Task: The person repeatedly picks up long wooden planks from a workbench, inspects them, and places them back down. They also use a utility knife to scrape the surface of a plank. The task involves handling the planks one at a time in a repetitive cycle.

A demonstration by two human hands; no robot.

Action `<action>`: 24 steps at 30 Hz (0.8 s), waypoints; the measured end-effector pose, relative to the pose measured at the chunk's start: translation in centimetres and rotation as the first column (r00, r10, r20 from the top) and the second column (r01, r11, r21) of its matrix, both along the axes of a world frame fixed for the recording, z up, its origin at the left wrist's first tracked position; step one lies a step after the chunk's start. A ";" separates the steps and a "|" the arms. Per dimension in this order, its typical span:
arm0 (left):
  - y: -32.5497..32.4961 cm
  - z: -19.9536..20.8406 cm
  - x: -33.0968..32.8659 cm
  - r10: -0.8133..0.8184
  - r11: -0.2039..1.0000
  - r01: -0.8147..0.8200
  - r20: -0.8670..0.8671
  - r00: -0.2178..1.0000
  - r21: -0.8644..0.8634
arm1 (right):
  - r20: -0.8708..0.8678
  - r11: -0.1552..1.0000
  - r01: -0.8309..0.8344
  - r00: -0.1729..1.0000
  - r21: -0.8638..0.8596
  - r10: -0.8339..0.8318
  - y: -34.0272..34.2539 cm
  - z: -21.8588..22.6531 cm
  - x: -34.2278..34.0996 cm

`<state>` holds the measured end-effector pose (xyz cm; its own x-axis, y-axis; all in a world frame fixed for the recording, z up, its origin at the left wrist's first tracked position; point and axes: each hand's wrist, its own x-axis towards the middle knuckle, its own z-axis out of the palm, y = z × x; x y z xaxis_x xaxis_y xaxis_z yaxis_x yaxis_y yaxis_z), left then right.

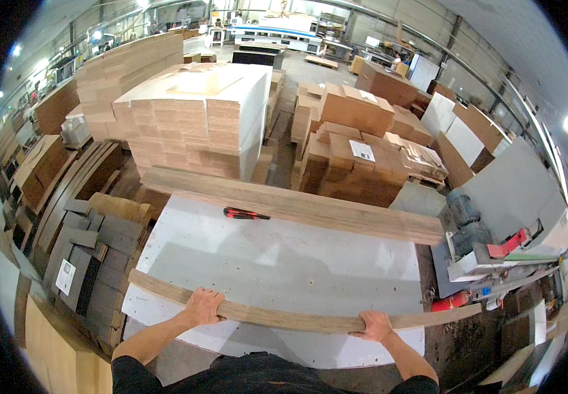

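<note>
A long, narrow wooden board (290, 319) lies across the near part of a white-topped table (284, 262), its right end reaching past the table's edge. My left hand (204, 306) grips it left of its middle, fingers wrapped over the far edge. Farther right, my right hand (372, 326) is closed round the same board. Along the table's far edge rests a thick stack of long wooden boards (290, 207). A red and black hand tool (244, 214) lies against that stack; its exact kind is too small to tell.
Tall stacks of cut panels (185, 125) stand beyond the table at left, with more brown stacks (353, 164) at right. A machine with motors (471, 230) and a red part is close on the right. Dark panels (93, 262) are piled at the left.
</note>
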<state>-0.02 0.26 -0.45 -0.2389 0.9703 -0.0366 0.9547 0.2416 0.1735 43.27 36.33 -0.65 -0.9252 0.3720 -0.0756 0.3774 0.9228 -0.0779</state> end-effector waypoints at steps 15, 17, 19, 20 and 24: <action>-0.4 -1.0 -0.3 -0.037 0.998 0.038 -0.028 0.999 0.056 | -0.006 0.999 -0.032 0.999 -0.002 0.032 0.1 0.0 -0.1; -0.4 -0.7 -0.1 -0.026 0.997 0.029 -0.031 0.999 0.074 | -0.092 0.999 -0.050 0.995 0.005 0.050 0.1 -0.5 0.3; -0.4 -0.4 0.0 -0.027 0.999 0.028 -0.054 0.998 0.019 | 0.008 1.000 -0.008 1.000 0.010 0.008 0.1 -0.4 -0.1; -0.4 -0.2 0.0 -0.030 1.000 0.030 -0.066 0.997 -0.010 | 0.057 1.000 0.014 0.998 0.015 -0.015 0.1 -0.4 -0.2; -0.3 0.1 -0.1 -0.046 0.999 0.045 -0.054 0.998 -0.017 | -0.010 0.999 -0.012 1.000 0.038 0.012 0.4 -1.1 0.3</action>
